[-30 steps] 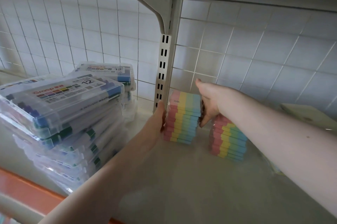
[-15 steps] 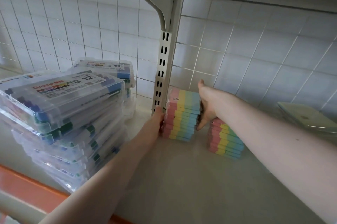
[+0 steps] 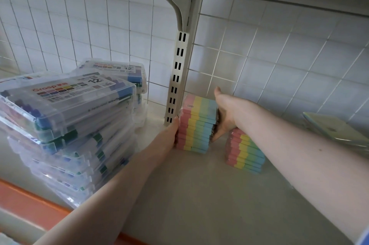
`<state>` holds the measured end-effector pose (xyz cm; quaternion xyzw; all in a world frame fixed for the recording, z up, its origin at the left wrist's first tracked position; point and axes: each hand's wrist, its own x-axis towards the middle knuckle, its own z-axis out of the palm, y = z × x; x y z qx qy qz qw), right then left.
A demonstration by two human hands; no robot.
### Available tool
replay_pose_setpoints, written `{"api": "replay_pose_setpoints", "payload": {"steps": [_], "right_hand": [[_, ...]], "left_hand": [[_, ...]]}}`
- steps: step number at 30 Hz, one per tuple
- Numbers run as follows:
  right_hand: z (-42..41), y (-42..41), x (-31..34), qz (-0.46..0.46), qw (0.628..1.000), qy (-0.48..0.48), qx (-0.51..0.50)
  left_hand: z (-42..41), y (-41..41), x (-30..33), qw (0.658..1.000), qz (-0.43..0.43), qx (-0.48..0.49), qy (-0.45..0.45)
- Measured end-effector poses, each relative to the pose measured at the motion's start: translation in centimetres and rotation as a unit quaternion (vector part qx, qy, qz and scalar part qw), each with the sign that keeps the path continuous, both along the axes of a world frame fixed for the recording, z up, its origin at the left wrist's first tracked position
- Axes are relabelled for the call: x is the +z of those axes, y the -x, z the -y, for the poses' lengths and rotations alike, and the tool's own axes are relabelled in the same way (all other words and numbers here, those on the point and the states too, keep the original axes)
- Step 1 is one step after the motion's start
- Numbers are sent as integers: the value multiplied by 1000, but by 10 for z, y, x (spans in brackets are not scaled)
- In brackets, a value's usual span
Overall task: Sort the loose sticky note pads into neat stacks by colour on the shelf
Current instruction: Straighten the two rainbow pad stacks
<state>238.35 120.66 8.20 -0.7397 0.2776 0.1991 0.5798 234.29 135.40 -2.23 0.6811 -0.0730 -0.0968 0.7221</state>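
Observation:
A tall stack of striped sticky note pads point(image 3: 197, 125), pink, yellow, green and blue, stands at the back of the shelf point(image 3: 199, 195) beside the slotted upright. My left hand point(image 3: 169, 133) presses flat against the stack's left side. My right hand point(image 3: 223, 115) presses its right side with straight fingers, thumb raised. A second, shorter stack of the same striped pads point(image 3: 244, 153) stands just to the right, partly hidden by my right forearm.
Stacked clear cases of marker pens point(image 3: 65, 117) fill the left of the shelf. A slotted metal upright point(image 3: 175, 83) and wire grid back panel stand behind. Pale green flat packs point(image 3: 335, 131) lie at the far right. An orange shelf edge point(image 3: 30, 202) runs along the front.
Both hands have stayed pressed on the sides of the left stack. The view has shifted slightly; the stack looks a little straighter.

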Motion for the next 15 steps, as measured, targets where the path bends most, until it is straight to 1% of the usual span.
{"api": "replay_pose_setpoints", "payload": {"steps": [4,12,15], "right_hand": [[0,1,0,0,1000,6,-14],[-2,0,3,3,1000,17,-18],[-1,1,6,5,1000,25,1]], "left_hand": [[3,6,5,999,50,-13,10],[-2,13,7,995,89,-36,-12],[-12,13,3,982,148,-77,-89]]}}
